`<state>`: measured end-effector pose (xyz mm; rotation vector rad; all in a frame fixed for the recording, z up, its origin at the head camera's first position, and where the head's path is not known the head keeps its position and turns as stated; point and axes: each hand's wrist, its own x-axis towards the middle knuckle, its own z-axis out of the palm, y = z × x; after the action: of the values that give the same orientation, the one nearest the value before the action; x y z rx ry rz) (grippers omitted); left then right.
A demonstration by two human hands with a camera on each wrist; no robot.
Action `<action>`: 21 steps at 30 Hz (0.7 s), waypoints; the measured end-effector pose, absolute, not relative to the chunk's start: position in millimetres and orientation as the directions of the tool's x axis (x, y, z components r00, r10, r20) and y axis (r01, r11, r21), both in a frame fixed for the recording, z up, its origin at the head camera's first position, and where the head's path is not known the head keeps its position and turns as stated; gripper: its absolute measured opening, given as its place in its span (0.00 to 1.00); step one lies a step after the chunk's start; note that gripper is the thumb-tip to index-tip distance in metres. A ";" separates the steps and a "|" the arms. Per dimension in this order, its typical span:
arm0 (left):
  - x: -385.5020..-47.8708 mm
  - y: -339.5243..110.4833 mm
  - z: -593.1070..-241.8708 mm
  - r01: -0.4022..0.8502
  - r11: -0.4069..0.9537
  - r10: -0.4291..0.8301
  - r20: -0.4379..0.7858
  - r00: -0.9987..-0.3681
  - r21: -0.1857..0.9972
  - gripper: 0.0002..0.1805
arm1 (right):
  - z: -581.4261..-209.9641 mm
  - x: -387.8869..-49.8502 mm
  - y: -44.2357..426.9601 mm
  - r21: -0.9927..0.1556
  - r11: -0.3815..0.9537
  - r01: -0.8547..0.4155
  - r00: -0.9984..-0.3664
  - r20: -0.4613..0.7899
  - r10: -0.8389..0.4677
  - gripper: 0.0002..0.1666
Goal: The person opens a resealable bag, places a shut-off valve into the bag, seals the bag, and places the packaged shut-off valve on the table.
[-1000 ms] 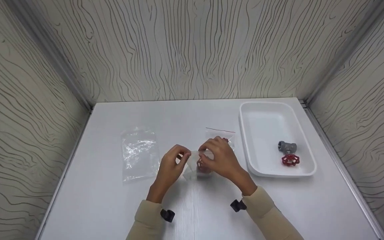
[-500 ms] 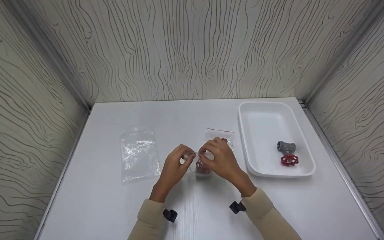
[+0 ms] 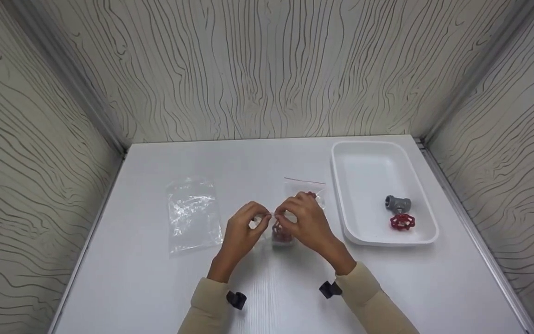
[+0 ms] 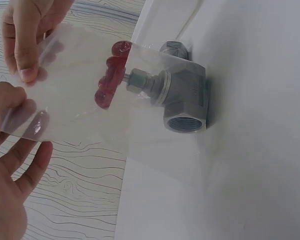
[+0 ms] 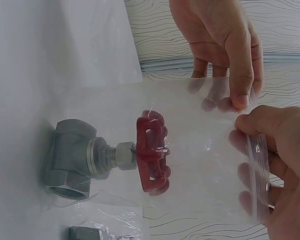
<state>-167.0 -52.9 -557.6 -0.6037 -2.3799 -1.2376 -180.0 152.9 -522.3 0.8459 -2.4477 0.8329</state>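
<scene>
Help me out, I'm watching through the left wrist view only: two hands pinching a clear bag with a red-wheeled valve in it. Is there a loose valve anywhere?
Observer: Yes, the head view shows a loose valve lying in the white tray, on the person's right.
Visitor: Oh! And what's on the table over on the left?
Observer: A flat clear bag, lying left of the held bag, with no valve showing in it.
Visitor: Anything just past the right hand?
Observer: Another bag with a red line along its far edge, partly hidden by the right hand.
</scene>
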 end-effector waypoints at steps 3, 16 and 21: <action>-166.5 -53.3 -556.2 0.536 0.510 0.191 0.519 -0.833 0.673 0.03 | -522.6 -180.2 155.4 -0.424 0.628 -0.652 -0.739 0.539 -0.404 0.05; -166.9 -50.3 -555.1 0.467 0.471 0.169 0.443 -0.881 0.749 0.06 | -528.4 -180.0 170.1 -0.573 0.608 -0.550 -0.831 0.443 -0.335 0.07; -167.8 -49.9 -555.4 0.481 0.457 0.178 0.453 -0.874 0.748 0.07 | -529.8 -180.1 170.2 -0.552 0.603 -0.577 -0.811 0.475 -0.342 0.07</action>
<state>-167.8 -49.9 -555.4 -0.5614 -2.4009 -1.3811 -180.1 170.2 -529.8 0.7442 -2.5116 1.0313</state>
